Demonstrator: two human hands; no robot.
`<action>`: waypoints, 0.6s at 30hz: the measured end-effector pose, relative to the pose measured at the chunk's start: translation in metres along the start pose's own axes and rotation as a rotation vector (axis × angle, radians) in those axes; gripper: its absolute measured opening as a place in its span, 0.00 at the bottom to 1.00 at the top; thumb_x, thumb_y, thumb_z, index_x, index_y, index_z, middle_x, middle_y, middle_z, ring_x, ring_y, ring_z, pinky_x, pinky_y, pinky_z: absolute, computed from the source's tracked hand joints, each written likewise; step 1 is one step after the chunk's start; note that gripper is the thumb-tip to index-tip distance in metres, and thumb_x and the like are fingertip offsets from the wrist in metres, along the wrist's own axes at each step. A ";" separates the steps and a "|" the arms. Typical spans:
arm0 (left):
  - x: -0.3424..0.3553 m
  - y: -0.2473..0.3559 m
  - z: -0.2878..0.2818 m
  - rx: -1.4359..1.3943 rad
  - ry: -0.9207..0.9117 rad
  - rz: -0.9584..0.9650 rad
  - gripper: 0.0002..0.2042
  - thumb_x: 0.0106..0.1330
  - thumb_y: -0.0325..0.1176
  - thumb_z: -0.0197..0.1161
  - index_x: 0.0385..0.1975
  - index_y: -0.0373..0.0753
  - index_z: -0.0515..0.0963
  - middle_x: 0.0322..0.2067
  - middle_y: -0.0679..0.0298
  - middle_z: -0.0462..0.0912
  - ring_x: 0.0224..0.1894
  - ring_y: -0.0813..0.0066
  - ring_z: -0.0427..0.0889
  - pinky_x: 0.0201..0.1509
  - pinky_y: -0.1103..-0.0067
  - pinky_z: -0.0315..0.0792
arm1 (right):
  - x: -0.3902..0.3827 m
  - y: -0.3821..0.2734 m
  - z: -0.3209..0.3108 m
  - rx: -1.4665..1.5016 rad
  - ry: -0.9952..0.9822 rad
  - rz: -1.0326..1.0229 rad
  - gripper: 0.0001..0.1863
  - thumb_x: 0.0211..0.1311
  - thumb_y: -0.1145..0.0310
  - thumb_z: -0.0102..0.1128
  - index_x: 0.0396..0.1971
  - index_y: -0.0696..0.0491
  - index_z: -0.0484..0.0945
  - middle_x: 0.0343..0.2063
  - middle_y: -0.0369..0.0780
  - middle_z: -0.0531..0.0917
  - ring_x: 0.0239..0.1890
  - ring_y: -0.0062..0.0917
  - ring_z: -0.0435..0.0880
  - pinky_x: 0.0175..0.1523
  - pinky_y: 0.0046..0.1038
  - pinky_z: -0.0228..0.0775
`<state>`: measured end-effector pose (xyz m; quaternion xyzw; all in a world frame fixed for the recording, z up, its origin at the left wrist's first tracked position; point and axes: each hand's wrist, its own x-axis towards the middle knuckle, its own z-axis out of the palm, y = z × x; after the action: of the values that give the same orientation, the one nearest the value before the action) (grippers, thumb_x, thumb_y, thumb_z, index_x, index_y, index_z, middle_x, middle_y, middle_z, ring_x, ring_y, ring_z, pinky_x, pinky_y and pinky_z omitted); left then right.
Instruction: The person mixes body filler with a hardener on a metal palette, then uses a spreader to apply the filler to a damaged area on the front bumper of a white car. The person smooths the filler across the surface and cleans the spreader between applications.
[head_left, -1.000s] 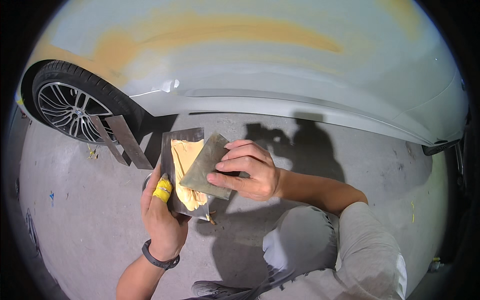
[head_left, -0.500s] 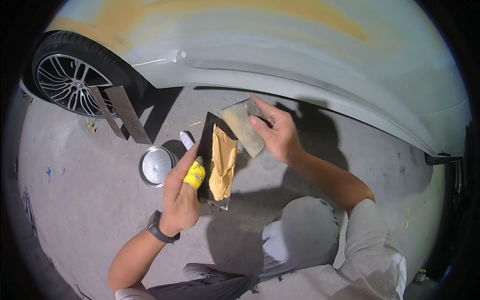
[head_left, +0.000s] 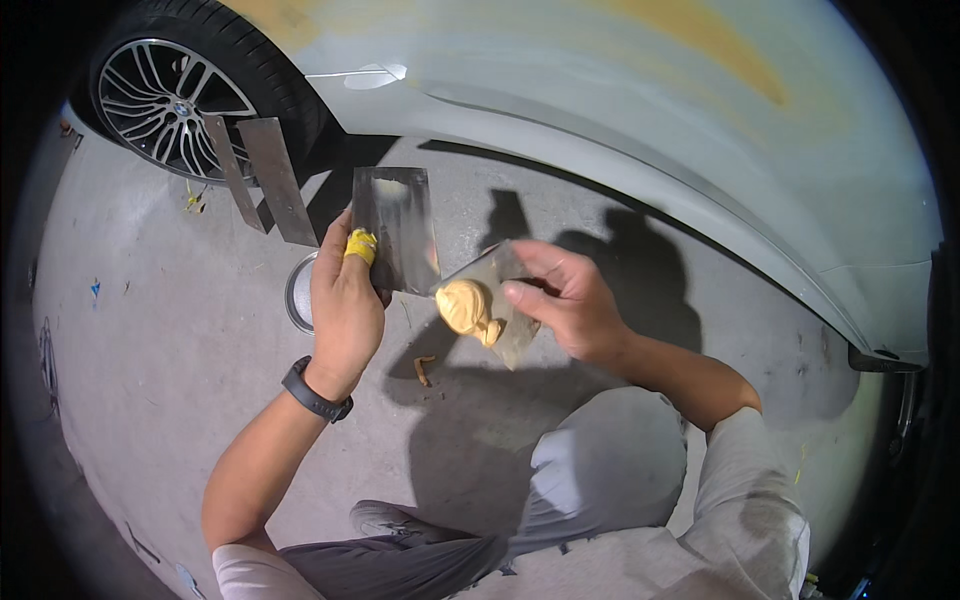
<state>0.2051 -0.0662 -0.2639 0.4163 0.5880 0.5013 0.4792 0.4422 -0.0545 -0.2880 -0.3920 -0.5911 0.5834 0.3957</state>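
Observation:
My left hand (head_left: 345, 305), with yellow wrapping on the thumb, grips a dark metal plate (head_left: 393, 220) that carries only a thin pale smear. My right hand (head_left: 568, 308) pinches a translucent grey-green spreader (head_left: 510, 340) just right of and below the plate, with a lump of pale orange-yellow paste (head_left: 462, 305) on it. Partly hidden behind my left hand is a round metal tin (head_left: 298, 295) on the concrete floor.
A white car body (head_left: 620, 110) with yellowish patches spans the top, its wheel (head_left: 170, 115) at upper left. Two flat metal strips (head_left: 270, 180) lean by that wheel. Small scraps (head_left: 424, 368) lie on the floor, and my grey-clad knee (head_left: 610, 460) is below my hands.
The paste has moved from the dark plate onto the spreader. The plate is higher and left of where it was half a second ago; the spreader has moved down. The view of the car has shifted.

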 end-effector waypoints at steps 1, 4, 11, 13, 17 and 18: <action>-0.001 0.002 0.002 -0.011 0.021 -0.017 0.23 0.77 0.29 0.40 0.70 0.34 0.66 0.28 0.71 0.75 0.21 0.88 0.65 0.23 0.86 0.61 | 0.002 -0.006 -0.002 -0.044 0.038 0.029 0.17 0.73 0.75 0.60 0.59 0.59 0.78 0.39 0.38 0.86 0.35 0.12 0.79 0.48 0.21 0.76; -0.015 0.005 0.012 -0.126 -0.045 -0.215 0.24 0.76 0.29 0.40 0.70 0.35 0.67 0.33 0.70 0.78 0.26 0.89 0.71 0.26 0.87 0.66 | 0.009 -0.011 -0.001 -0.467 0.044 -0.679 0.22 0.56 0.86 0.62 0.51 0.55 0.84 0.44 0.39 0.82 0.46 0.26 0.81 0.60 0.37 0.79; -0.024 0.009 -0.010 -0.455 -0.140 -0.149 0.23 0.78 0.30 0.43 0.71 0.36 0.66 0.52 0.62 0.84 0.40 0.85 0.84 0.33 0.86 0.76 | 0.019 0.026 -0.015 -0.841 0.054 -1.003 0.31 0.43 0.88 0.62 0.50 0.47 0.88 0.45 0.39 0.78 0.52 0.34 0.77 0.71 0.50 0.71; -0.021 0.007 -0.015 -0.398 -0.106 -0.181 0.24 0.78 0.29 0.42 0.72 0.34 0.65 0.52 0.60 0.83 0.38 0.84 0.84 0.32 0.86 0.76 | 0.018 0.023 -0.031 -1.016 -0.033 -0.881 0.29 0.47 0.86 0.63 0.51 0.49 0.87 0.44 0.40 0.81 0.46 0.35 0.81 0.63 0.44 0.78; -0.013 -0.004 -0.009 0.102 -0.158 0.035 0.26 0.74 0.24 0.40 0.72 0.32 0.64 0.46 0.61 0.82 0.29 0.85 0.77 0.29 0.85 0.71 | 0.011 0.000 -0.038 -0.815 0.032 -0.547 0.14 0.57 0.80 0.67 0.44 0.56 0.86 0.36 0.44 0.82 0.33 0.39 0.83 0.39 0.36 0.78; -0.010 -0.006 -0.005 0.278 -0.174 0.106 0.27 0.73 0.23 0.41 0.72 0.31 0.64 0.44 0.62 0.82 0.28 0.86 0.75 0.28 0.85 0.69 | 0.011 -0.009 -0.037 -0.813 0.083 -0.476 0.11 0.58 0.78 0.67 0.42 0.57 0.85 0.34 0.44 0.82 0.31 0.39 0.83 0.36 0.36 0.76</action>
<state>0.2016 -0.0777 -0.2687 0.5507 0.5853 0.4018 0.4390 0.4724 -0.0299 -0.2787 -0.3918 -0.8287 0.1817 0.3560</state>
